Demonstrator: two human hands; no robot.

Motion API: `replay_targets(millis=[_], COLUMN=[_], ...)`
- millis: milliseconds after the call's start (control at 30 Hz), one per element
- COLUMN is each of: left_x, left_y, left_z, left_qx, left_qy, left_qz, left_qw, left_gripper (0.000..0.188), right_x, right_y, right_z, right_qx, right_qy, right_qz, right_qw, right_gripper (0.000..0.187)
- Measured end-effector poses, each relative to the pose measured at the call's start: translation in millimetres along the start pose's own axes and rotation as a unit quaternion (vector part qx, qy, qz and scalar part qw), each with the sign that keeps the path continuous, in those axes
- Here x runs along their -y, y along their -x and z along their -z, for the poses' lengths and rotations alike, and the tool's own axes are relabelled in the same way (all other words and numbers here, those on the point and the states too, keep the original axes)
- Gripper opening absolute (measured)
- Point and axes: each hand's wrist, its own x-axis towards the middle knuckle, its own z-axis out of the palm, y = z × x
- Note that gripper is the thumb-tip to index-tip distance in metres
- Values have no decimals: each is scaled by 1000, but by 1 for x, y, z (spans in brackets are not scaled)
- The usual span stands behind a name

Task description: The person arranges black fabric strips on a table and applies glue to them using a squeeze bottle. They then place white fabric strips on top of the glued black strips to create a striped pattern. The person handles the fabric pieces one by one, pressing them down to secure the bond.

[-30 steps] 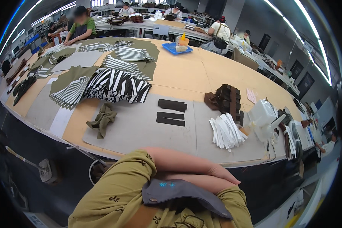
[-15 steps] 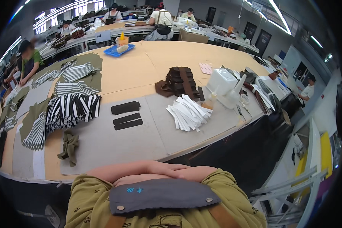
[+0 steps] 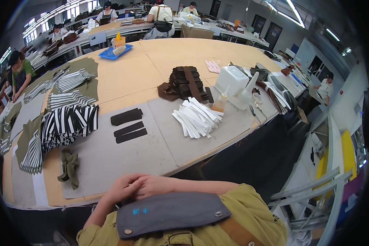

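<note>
At the table's near edge, my left hand (image 3: 126, 186) and my right hand (image 3: 151, 187) are clasped together in front of my grey apron bib (image 3: 172, 215). The fingers of both are closed against each other, and no object shows in them. Just left of them a twisted olive cloth (image 3: 69, 168) lies at the near end of a grey mat (image 3: 151, 153). Beyond my hands several black strips (image 3: 127, 117) lie flat on the mat. Farther right is a fanned heap of white strips (image 3: 197, 118), with a dark brown strapped bundle (image 3: 187, 84) behind it.
Black-and-white striped strips (image 3: 67, 125) and olive pieces (image 3: 82, 65) cover the left side. At right stand a white plastic container (image 3: 229, 82) and a small glue bottle (image 3: 220, 102). A blue tray (image 3: 108, 53) sits far back. A co-worker (image 3: 20, 74) bends over the table's left end.
My forearms have come out of a crossed position at my chest, and my hands have met over the table's near edge. The view has shifted slightly; the items on the table lie as before.
</note>
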Motion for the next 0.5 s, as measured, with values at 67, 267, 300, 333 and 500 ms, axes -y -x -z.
replay_targets(millis=[67, 267, 300, 333, 500], left_x=[21, 43, 42, 42, 49], left_y=[13, 10, 6, 3, -5], left_z=[-4, -6, -6, -5, 3], left_qx=[-166, -311, -318, -324, -326], left_qy=[-116, -362, -377, -392, -417], left_qz=[-85, -227, -238, -248, -267], left_qw=[976, 849, 837, 824, 805], left_gripper=[30, 31, 32, 33, 35], right_x=[-6, -13, -15, -18, -29], right_y=[18, 43, 44, 45, 64], right_z=[11, 11, 9, 7, -6], right_qx=[18, -16, -9, -11, -39], right_qy=[31, 27, 29, 24, -28], right_qz=[-64, -208, -217, -221, -291], right_qw=[997, 978, 976, 975, 956], right_gripper=[24, 20, 21, 21, 20])
